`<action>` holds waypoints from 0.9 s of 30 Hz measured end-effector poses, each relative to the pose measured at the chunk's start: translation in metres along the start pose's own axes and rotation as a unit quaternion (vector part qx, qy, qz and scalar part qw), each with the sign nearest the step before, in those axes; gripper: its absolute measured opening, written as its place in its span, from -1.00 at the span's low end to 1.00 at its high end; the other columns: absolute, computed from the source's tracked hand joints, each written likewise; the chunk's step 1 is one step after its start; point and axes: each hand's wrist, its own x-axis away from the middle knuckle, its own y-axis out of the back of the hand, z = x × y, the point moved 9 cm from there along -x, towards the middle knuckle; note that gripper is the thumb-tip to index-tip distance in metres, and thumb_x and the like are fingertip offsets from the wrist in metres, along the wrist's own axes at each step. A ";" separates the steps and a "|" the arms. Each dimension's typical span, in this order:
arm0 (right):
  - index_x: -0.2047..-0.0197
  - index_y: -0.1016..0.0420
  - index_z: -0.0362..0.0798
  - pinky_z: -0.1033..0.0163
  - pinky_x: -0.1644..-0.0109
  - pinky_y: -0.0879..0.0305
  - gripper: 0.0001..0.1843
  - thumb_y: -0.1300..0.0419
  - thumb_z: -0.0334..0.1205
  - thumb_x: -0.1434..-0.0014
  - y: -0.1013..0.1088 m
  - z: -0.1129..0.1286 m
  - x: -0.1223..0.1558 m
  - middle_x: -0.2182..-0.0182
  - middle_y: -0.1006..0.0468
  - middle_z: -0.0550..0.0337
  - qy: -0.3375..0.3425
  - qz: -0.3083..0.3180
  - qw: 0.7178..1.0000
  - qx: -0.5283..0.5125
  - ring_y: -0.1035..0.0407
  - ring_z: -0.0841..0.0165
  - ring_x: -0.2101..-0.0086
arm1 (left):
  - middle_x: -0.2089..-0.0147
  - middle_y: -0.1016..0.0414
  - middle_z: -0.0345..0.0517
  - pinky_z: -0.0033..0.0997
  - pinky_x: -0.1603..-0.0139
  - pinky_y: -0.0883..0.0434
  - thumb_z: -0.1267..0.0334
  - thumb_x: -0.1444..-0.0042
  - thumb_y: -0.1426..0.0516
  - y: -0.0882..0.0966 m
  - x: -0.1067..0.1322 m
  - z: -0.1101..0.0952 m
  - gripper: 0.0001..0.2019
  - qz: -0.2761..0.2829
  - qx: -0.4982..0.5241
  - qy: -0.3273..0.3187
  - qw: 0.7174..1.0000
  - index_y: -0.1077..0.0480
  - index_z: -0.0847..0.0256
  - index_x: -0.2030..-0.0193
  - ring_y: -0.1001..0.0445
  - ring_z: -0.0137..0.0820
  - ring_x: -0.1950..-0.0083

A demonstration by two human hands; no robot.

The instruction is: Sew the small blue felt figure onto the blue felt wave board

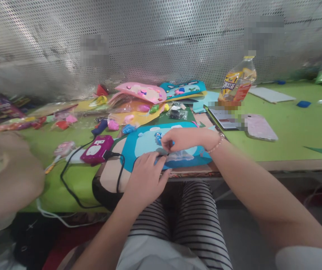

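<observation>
Green-topped bench (290,123) bore a blue felt panel (144,144); the left hand (146,176) rested on it, grip unclear, while the right hand (178,139) pinched a small blue piece (158,138) that the looped black cord (119,176) might have tugged askew.

Green table (290,123) backed by a perforated metal wall (161,37). At far centre, a pink felt piece (141,92) just beside a teal felt piece (183,89). Further right, a tilted plastic bottle (238,80) with a yellow and orange label, near a phone in a pink case (259,127). Near left, a magenta power block (97,149). At the left edge, another person's blurred arm (11,183).
</observation>
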 end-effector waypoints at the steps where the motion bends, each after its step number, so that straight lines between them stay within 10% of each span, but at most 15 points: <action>1: 0.40 -0.42 -0.06 0.34 0.35 -0.15 -0.78 -0.05 -0.46 0.14 0.000 -0.001 0.000 0.41 -0.50 0.25 -0.003 -0.001 1.000 0.002 -0.31 0.43 0.41 | -0.04 -0.34 0.03 -0.07 -0.09 -0.26 0.13 -0.23 0.07 0.000 0.000 0.000 -0.65 0.000 0.000 0.000 1.000 -0.32 0.20 -0.07 -0.29 -0.18 -0.07; 27: 0.35 -0.46 -0.06 0.35 0.36 -0.16 -0.74 -0.05 -0.46 0.13 -0.001 -0.004 0.001 0.36 -0.55 0.24 0.003 0.000 1.000 -0.002 -0.35 0.42 0.38 | -0.07 -0.30 0.03 -0.07 -0.07 -0.26 0.11 -0.25 0.12 -0.005 -0.001 0.000 -0.61 0.016 -0.019 0.010 1.000 -0.27 0.19 -0.13 -0.27 -0.16 -0.09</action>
